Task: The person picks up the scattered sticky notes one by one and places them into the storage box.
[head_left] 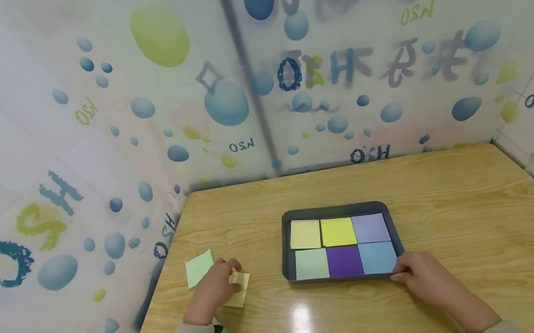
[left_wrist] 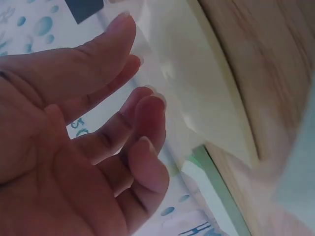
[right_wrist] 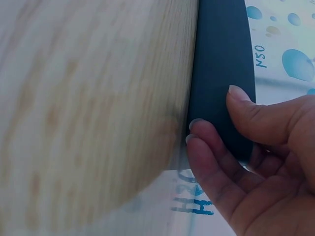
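Left hand (head_left: 214, 289) rested, fingers loosely curled, on a pale yellow square paper note (head_left: 239, 290) at the near left of the smooth wood-grain table (head_left: 450, 211); whether it pinched the note could not be told. A pale green paper square (head_left: 198, 267) lay just beyond. Right hand (head_left: 425, 276) gripped the near right corner of the dark grey, round-cornered rectangular plastic tray (head_left: 334, 211), long axis left-right, holding six coloured paper squares (head_left: 340, 246).

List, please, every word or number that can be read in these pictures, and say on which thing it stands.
"OSH": on the printed curtain, mirrored lettering, repeated.
"OSN": small, on the same curtain, repeated.
Large grey signs, top right of the curtain: too blurred to read.
Coloured papers in the tray, and the loose papers: no writing visible.
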A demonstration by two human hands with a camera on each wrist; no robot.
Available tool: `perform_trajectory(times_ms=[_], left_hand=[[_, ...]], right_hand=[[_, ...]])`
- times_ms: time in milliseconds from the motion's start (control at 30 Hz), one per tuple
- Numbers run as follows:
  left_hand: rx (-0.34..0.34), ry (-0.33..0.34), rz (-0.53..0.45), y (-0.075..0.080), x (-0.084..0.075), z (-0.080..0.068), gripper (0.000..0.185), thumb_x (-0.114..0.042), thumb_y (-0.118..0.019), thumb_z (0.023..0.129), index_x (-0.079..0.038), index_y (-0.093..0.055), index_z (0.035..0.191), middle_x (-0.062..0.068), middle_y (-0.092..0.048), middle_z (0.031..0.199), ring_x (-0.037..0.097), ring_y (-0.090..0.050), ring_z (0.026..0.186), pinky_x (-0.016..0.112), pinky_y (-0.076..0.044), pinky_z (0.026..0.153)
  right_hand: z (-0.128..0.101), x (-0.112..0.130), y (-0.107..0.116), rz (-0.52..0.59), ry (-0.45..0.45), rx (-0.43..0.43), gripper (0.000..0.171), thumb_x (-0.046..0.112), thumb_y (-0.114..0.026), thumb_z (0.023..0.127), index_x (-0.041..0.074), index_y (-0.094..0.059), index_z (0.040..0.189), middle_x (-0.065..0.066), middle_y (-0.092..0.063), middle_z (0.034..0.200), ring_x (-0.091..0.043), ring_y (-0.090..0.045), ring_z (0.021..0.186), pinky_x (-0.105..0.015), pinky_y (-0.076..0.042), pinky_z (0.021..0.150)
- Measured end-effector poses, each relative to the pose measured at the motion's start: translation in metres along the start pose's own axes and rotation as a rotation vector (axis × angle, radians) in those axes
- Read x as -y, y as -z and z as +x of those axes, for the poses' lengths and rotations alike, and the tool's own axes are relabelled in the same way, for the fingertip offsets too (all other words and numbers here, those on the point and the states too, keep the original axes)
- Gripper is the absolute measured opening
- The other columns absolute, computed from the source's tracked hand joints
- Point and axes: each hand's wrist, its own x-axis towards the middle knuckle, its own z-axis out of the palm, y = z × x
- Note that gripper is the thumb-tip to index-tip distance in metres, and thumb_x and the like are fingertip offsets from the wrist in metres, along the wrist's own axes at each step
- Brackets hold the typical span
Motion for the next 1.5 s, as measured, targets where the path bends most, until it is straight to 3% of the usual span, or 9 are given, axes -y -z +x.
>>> perform_trajectory(times_ms=[300, 600, 833, 1033, 1267, 1500], left_hand=[[0.028, 0.036, -0.032, 0.0, 0.01, 0.001, 0.038, -0.007, -0.083, 0.081, -0.013, -0.064, 0.113, 0.012, -0.052, 0.105, 0.02, -0.052, 0.082, 0.037, -0.049, 0.072], [0.031, 0.031, -0.053, -0.006, 0.015, 0.01, 0.037, -0.003, -0.082, 0.081, -0.014, -0.059, 0.106, 0.011, -0.043, 0.102, 0.021, -0.047, 0.079, 0.033, -0.043, 0.066], [0.026, 0.043, 0.02, -0.006, 0.018, 0.015, 0.036, -0.009, -0.083, 0.08, -0.015, -0.054, 0.1, 0.008, -0.05, 0.094, 0.022, -0.048, 0.077, 0.034, -0.041, 0.064], [0.005, 0.095, 0.056, -0.003, 0.018, 0.016, 0.023, -0.013, -0.076, 0.089, -0.014, -0.059, 0.104, 0.006, -0.058, 0.095, 0.02, -0.053, 0.079, 0.036, -0.045, 0.064], [-0.051, 0.061, 0.059, 0.008, 0.01, 0.016, 0.002, -0.011, -0.067, 0.096, -0.01, -0.066, 0.097, 0.006, -0.059, 0.091, 0.016, -0.052, 0.072, 0.031, -0.044, 0.059], [-0.087, 0.033, 0.031, 0.017, -0.006, 0.018, 0.006, -0.011, -0.061, 0.1, -0.013, -0.065, 0.095, 0.004, -0.057, 0.088, 0.015, -0.05, 0.07, 0.03, -0.043, 0.058]], right_hand=[[-0.001, -0.001, -0.001, -0.005, 0.022, -0.015, 0.017, 0.007, -0.078, 0.084, 0.015, -0.068, 0.073, 0.007, -0.062, 0.073, -0.009, -0.047, 0.069, -0.023, -0.041, 0.059], [0.0, 0.0, 0.0, 0.003, -0.005, -0.004, 0.017, 0.006, -0.078, 0.084, 0.015, -0.068, 0.073, 0.006, -0.062, 0.074, -0.011, -0.048, 0.07, -0.024, -0.041, 0.06], [0.001, 0.0, 0.0, -0.002, -0.032, 0.007, 0.017, 0.006, -0.078, 0.084, 0.015, -0.069, 0.073, 0.004, -0.063, 0.074, -0.012, -0.049, 0.071, -0.025, -0.042, 0.061], [0.002, 0.0, -0.001, 0.003, -0.044, 0.023, 0.016, 0.007, -0.078, 0.085, 0.015, -0.069, 0.073, 0.004, -0.062, 0.074, -0.013, -0.049, 0.071, -0.025, -0.042, 0.061], [0.001, 0.0, -0.001, 0.002, -0.019, 0.01, 0.017, 0.006, -0.078, 0.084, 0.015, -0.068, 0.073, 0.005, -0.061, 0.073, -0.012, -0.048, 0.07, -0.024, -0.041, 0.06], [0.001, 0.0, -0.002, -0.006, -0.013, -0.003, 0.018, 0.007, -0.079, 0.083, 0.015, -0.068, 0.072, 0.006, -0.061, 0.072, -0.011, -0.048, 0.069, -0.024, -0.04, 0.06]])
